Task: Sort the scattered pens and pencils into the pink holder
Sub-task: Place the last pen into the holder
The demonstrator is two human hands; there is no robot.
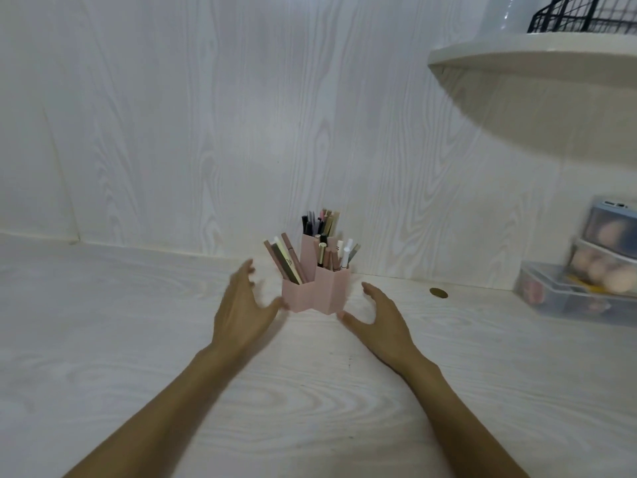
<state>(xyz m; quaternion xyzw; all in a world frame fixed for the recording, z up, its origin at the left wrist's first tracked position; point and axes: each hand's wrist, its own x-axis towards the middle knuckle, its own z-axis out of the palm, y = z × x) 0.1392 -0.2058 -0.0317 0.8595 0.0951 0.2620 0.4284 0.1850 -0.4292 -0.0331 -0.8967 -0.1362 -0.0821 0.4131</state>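
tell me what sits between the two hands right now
The pink holder, full of pens and pencils, stands between the open left hand and right hand, as the head view shows.

Pale wood-grain wall (pixel 206 115), matching desk (pixel 103 339), curved white shelf (pixel 537 53) upper right, evenly lit

Clear storage boxes (pixel 582 270), a coin (pixel 438 292), shelf (pixel 537 63), wire basket (pixel 586 13).

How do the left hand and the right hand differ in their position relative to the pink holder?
The left hand has its thumb touching or almost touching the pink holder; the right hand is apart from it. The left hand reaches higher beside it than the right hand. Both are open and hold nothing.
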